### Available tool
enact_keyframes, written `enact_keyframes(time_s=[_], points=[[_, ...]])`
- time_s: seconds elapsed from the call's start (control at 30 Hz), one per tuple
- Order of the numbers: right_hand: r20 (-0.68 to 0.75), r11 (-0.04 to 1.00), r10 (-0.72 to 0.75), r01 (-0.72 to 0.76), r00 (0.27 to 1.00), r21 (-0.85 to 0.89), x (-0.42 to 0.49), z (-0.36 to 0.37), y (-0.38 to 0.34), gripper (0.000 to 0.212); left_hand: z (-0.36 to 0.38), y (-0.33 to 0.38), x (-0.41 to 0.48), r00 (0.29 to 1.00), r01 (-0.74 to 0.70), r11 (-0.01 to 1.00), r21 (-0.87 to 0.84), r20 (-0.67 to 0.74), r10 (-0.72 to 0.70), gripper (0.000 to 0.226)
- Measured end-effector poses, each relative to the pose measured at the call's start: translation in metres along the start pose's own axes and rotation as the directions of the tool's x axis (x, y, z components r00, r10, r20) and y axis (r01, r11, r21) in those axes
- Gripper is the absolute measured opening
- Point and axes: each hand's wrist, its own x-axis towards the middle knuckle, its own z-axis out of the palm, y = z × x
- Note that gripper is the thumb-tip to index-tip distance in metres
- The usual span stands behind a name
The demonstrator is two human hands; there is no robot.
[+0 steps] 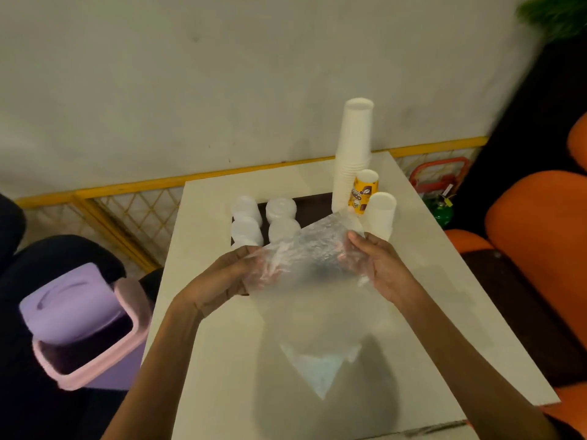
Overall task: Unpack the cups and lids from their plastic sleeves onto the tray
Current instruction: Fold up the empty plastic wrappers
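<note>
Sleeve (305, 249), crinkled clear plastic, pinched by left hand (219, 281), right hand (381, 268)

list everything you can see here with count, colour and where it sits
plastic sleeve: one, clear, over the near table, held by both hands
lid stacks: four, translucent white, left part of the tray
tall cup stack: one, white, at the tray's right end
short cup stack: one, white, nearer than and to the right of the tall one
printed cup: one showing, yellow, between the two white stacks
tray: one, dark, far middle of the table
table: one, white, centre
bin: one, purple lid on pink body, floor left of the table
seat: orange, count unclear, right of the table
left hand: grips the sleeve's left edge
right hand: pinches the sleeve's right edge
</note>
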Motion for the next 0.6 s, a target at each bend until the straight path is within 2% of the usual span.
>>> enact_keyframes(time_s=[0.03,0.07,0.23,0.33,0.47,0.6], points=[[-0.064,1.000,-0.010,0.012,0.998,0.019,-0.003,-0.006,-0.001,0.048,0.006,-0.003,0.006,0.999,0.018,1.000,0.012,0.032,-0.018,0.063],[-0.121,1.000,-0.014,0.017,0.993,0.023,-0.006,-0.010,0.001,0.050,0.011,-0.006,0.009,0.998,0.040,0.999,0.029,0.041,-0.041,0.061],[-0.355,1.000,0.010,-0.003,0.935,0.022,-0.028,-0.038,0.009,0.013,0.045,-0.019,0.043,0.989,0.147,0.984,0.097,0.014,-0.149,0.019],[-0.455,0.998,0.049,-0.025,0.889,0.058,-0.038,-0.050,0.016,0.010,0.063,-0.028,0.063,0.983,0.177,0.970,0.164,0.024,-0.183,0.014],[-0.533,0.992,0.071,-0.002,0.843,0.128,-0.052,-0.066,0.032,0.008,0.088,-0.039,0.087,0.991,0.124,0.964,0.237,0.018,-0.132,0.005],[-0.601,0.997,0.072,-0.034,0.796,0.075,-0.064,-0.092,0.043,0.007,0.118,-0.051,0.110,0.998,0.062,0.956,0.288,-0.034,-0.055,0.010]])
